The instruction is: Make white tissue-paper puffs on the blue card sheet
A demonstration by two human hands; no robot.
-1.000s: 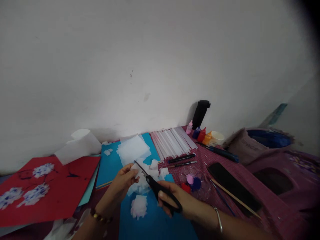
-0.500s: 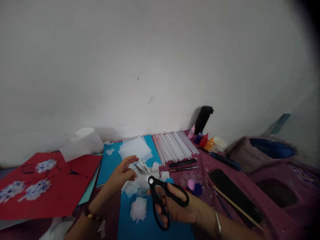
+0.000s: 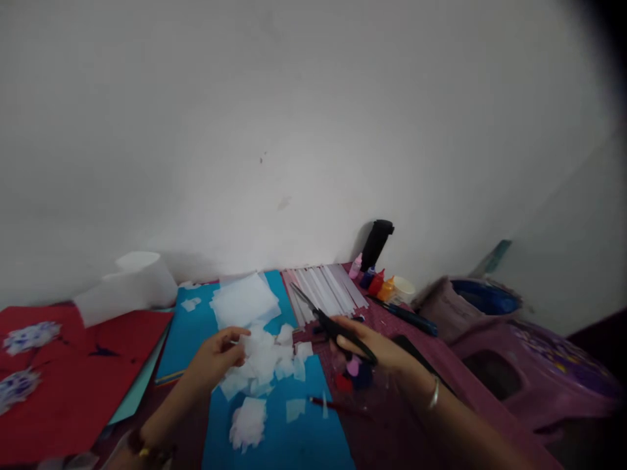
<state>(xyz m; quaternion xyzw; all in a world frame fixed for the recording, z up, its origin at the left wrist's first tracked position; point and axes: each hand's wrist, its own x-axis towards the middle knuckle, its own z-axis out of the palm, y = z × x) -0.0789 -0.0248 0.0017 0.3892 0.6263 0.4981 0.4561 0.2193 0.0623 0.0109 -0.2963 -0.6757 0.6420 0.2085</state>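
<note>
My right hand [image 3: 367, 343] grips a pair of black-handled scissors [image 3: 323, 318]. Their blades lie together and point up and left, over the white strips. My left hand [image 3: 223, 352] has its thumb and index finger curled at the left edge of a heap of white tissue paper pieces [image 3: 264, 356], seemingly on one piece. Below the heap, a small fringed white paper piece [image 3: 248, 423] lies on a blue sheet [image 3: 289, 447]. Behind the heap is a stack of square white sheets [image 3: 245, 300].
A red sheet [image 3: 98, 398] with white-and-purple flowers lies left, beside a curled white paper roll [image 3: 142, 281]. White strips [image 3: 326, 290], small paint bottles [image 3: 376, 284] and a cutter [image 3: 411, 318] are at the back right. A pinkish stool [image 3: 529, 378] stands right.
The scissors have left the paper heap, moved up and right, and their blades have closed. My left hand stays near the heap, fingers more curled. The view has shifted right.
</note>
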